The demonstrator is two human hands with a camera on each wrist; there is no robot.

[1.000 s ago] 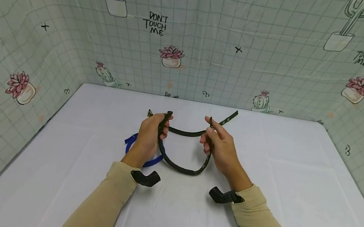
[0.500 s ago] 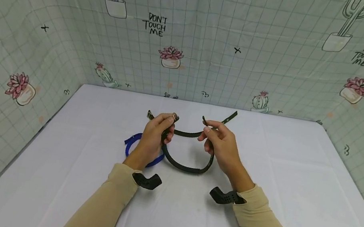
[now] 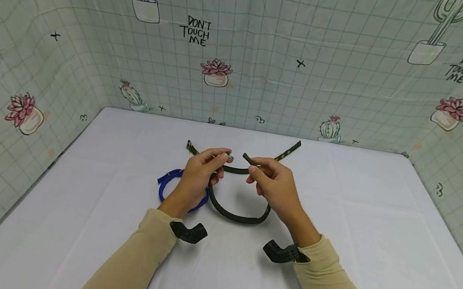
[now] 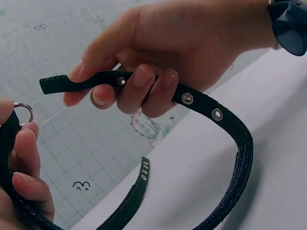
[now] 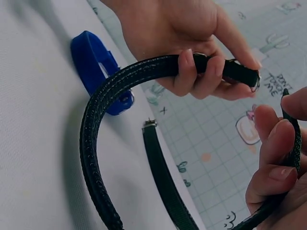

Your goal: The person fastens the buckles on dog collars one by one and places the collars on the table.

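Observation:
A dark collar [image 3: 240,218] with metal eyelets hangs in a U between both hands. My left hand [image 3: 199,174] grips its buckle end, where a metal ring [image 4: 25,111] shows between thumb and finger. The right hand [image 3: 276,186] pinches the opposite end between thumb and forefinger, the other fingers curled round the strap; the tip of this end sticks out toward the left hand. A small gap separates the two ends. Eyelets [image 4: 217,114] show along the strap beyond the right fingers. The left fingers partly cover the buckle in the right wrist view.
Behind the hands, a second dark collar [image 3: 236,170] lies spread on the white table [image 3: 341,210], its eyelet end pointing back right. A blue collar [image 3: 165,185], fastened in a loop, lies at the left, partly behind the left hand. A patterned cloth [image 3: 268,42] backs the table.
Both hands have come closer together, bringing the collar's ends nearer each other. The right hand's strap end has tipped over from upright to point left. The other two collars stay put.

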